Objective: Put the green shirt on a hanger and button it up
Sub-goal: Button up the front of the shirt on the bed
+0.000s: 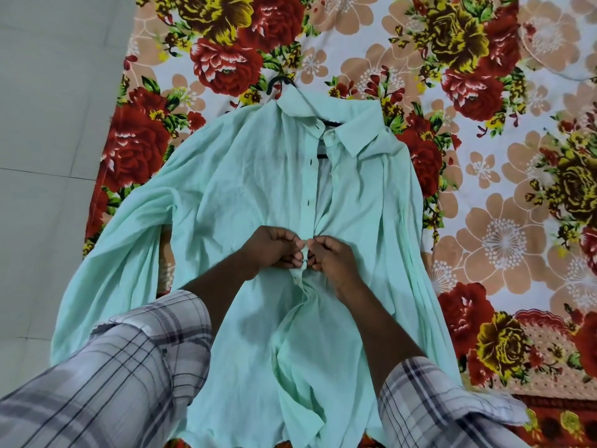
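Note:
The pale green shirt (245, 189) lies face up on a flowered bedsheet, collar at the far end. A black hanger (280, 81) sits inside it; its hook pokes out above the collar and a bit of its bar shows at the open neck. The front placket is open from the collar down to my hands. My left hand (274, 247) pinches the left placket edge at mid-chest. My right hand (332, 257) pinches the right edge against it. The fingertips of both hands meet over one button, which they mostly hide.
The flowered bedsheet (484, 156) covers the bed to the right and far side. The bed's left edge runs beside a pale tiled floor (48, 124). The shirt's left sleeve hangs towards that edge. My checked sleeves fill the near corners.

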